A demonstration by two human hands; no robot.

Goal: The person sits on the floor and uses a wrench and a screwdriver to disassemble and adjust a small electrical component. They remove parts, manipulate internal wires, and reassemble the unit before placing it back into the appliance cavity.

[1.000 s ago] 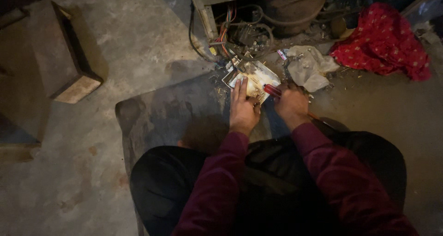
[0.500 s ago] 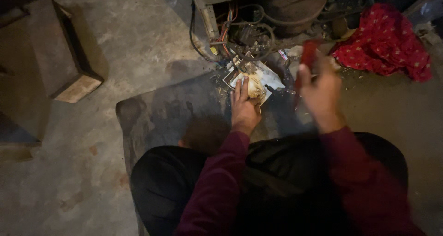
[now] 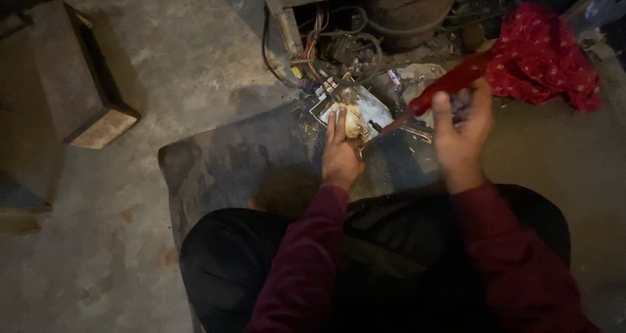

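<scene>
The red-handled screwdriver (image 3: 450,82) is held up off the floor in the right hand (image 3: 462,132), whose fingers are curled shut around the lower part of its grip. Its long axis runs on a diagonal: the red handle points up and away to the right, toward the red patterned cloth (image 3: 544,59), while the thin dark shaft slants down and to the left, its tip ending near the small electrical part (image 3: 355,111) on the floor. Whether the tip touches that part cannot be told; the tool is blurred.

The left hand (image 3: 340,152) lies flat and open, fingers stretched forward, pressing down on the pale, yellowish part and its metal plate, gripping nothing.

Judging by this, the work looks midway: the part sits out in front of the open machine base (image 3: 365,20), with coloured wires (image 3: 316,43) loose and bits of debris scattered about, so some of the opening-up seems done, while the part itself is not yet freed or refitted.

The person sits on a dark mat (image 3: 228,170) spread over the concrete floor (image 3: 163,66), with a crumpled pale rag (image 3: 417,79) just beyond the part and a wooden box (image 3: 98,105) well apart to the left.
</scene>
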